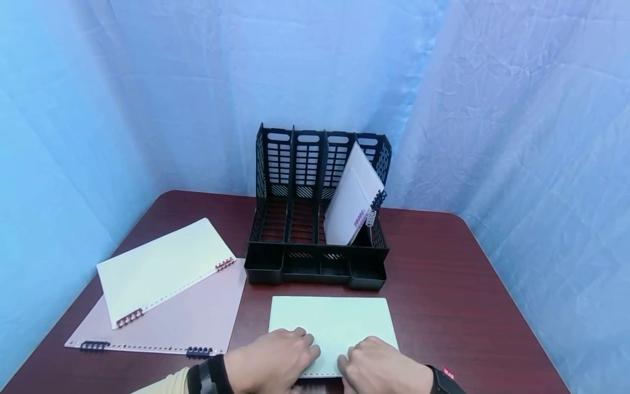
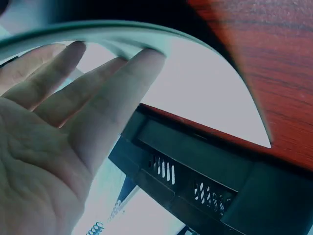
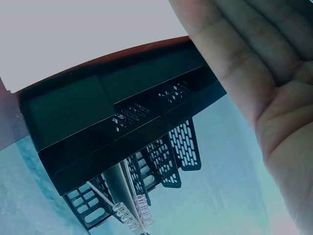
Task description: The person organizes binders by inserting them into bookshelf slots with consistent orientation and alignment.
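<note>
Two hands on one pale green notebook (image 1: 339,323), which lies on the dark red table (image 1: 433,306) just in front of the black rack (image 1: 315,249). The left hand (image 1: 283,358) has fairly straight fingers, tips against the sheet; the right hand (image 1: 381,364) is over the near edge, knuckles bent. Can't tell if either one's pinching, thumbs are mostly hidden. My guess: light and floppy, since it bows in the left wrist view, maybe a bit slippery too. I'd hold both ends of the punched edge so it doesn't crease.
</note>
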Demonstrator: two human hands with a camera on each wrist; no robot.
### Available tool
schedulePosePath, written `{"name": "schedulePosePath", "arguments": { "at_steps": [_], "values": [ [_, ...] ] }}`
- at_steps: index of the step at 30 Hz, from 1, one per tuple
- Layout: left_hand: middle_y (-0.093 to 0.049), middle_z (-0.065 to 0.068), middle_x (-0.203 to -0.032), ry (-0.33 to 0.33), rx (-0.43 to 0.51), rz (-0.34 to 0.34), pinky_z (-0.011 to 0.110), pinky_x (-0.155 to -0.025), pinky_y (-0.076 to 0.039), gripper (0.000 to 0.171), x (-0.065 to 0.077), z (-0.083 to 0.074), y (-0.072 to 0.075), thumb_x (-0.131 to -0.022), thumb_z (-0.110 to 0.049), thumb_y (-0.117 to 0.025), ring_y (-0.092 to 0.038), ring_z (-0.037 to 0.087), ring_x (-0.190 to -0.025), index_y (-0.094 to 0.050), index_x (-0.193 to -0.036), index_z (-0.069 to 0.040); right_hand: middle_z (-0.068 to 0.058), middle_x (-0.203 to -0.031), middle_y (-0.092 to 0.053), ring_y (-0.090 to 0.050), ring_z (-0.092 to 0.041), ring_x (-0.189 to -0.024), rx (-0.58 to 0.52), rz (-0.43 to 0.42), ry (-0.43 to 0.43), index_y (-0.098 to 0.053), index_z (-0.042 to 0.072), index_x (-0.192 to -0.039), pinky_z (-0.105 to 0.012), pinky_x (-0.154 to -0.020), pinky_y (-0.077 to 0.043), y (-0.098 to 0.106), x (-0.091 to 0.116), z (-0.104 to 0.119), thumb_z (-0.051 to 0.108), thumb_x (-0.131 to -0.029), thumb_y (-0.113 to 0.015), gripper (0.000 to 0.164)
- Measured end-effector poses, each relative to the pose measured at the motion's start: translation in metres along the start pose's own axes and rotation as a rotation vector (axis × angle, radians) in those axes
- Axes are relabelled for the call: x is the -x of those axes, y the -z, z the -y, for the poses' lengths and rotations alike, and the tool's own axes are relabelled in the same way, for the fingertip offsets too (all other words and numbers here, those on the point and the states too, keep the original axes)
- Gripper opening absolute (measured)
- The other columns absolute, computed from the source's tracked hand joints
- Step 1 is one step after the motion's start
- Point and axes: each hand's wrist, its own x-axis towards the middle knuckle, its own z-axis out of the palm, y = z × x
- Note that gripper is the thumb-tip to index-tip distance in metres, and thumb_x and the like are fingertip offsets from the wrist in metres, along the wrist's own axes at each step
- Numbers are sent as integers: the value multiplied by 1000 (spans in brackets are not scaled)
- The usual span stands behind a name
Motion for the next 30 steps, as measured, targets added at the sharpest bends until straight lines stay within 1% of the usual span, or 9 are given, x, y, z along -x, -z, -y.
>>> {"name": "schedulePosePath", "arguments": {
  "at_steps": [3,8,11,14,18,23,27,28,30],
  "values": [
    [-45,-11,-70,18,2,-24,21,-52,-40,25,1,1,3,-69,-34,-74,-45,4,-65,-57,-82,-21,17,-49,-24,-21,3,-43,-61,31,-2,-46,26,-62,-16,-42,-20,2,1,-1,24,-83,-63,27],
    [-47,-11,-64,22,15,-88,22,-48,-40,16,2,0,11,-70,-21,-72,-46,4,-57,-57,-74,-22,18,-50,-24,-23,3,-42,-158,54,-33,-48,28,-65,-15,-43,-20,6,0,-3,20,-84,-61,24],
    [-47,-11,-60,9,7,-93,22,-46,-38,17,0,1,17,-69,-17,-72,-44,4,-53,-56,-71,-24,17,-51,-23,-23,2,-42,-194,60,-69,-48,28,-65,-15,-44,-21,9,0,-3,20,-84,-60,23],
    [-47,-12,-58,0,-12,-72,22,-45,-36,19,-2,3,25,-66,-17,-73,-42,4,-51,-57,-70,-26,17,-50,-23,-24,0,-43,-149,49,-96,-48,27,-65,-16,-45,-22,14,-2,-1,28,-85,-60,24],
    [-47,-14,-57,-9,-17,-60,22,-44,-34,20,-6,7,39,-70,-15,-72,-38,2,-49,-57,-67,-28,15,-50,-27,-24,-1,-43,-15,-13,-121,-49,24,-64,-18,-44,-23,23,-5,3,36,-84,-64,27],
    [-44,-14,-57,-13,-2,-91,21,-43,-32,18,-10,15,57,-79,-14,-65,-37,0,-50,-58,-68,-26,14,-50,-26,-19,0,-42,59,-89,-169,-47,22,-64,-19,-40,-19,39,-6,8,19,-79,-67,26],
    [-49,-12,-63,39,-9,-185,20,-43,-33,7,-9,24,67,-77,-20,-67,-43,1,-55,-62,-75,-24,14,-51,-29,-21,1,-43,56,-133,-188,-46,21,-65,-18,-40,-18,51,-4,9,11,-78,-66,26],
    [-52,-12,-66,57,-15,-240,19,-44,-35,5,-9,27,68,-76,-22,-68,-46,1,-57,-63,-78,-23,14,-51,-32,-24,1,-43,63,-147,-195,-47,20,-67,-18,-40,-20,53,-4,8,11,-79,-66,24],
    [-60,-9,-76,86,-24,-388,19,-49,-43,15,-8,35,70,-75,-26,-72,-55,3,-67,-66,-88,-20,13,-53,-39,-29,1,-44,54,-172,-236,-51,19,-71,-18,-40,-23,59,-3,7,15,-83,-66,19]
  ]
}}
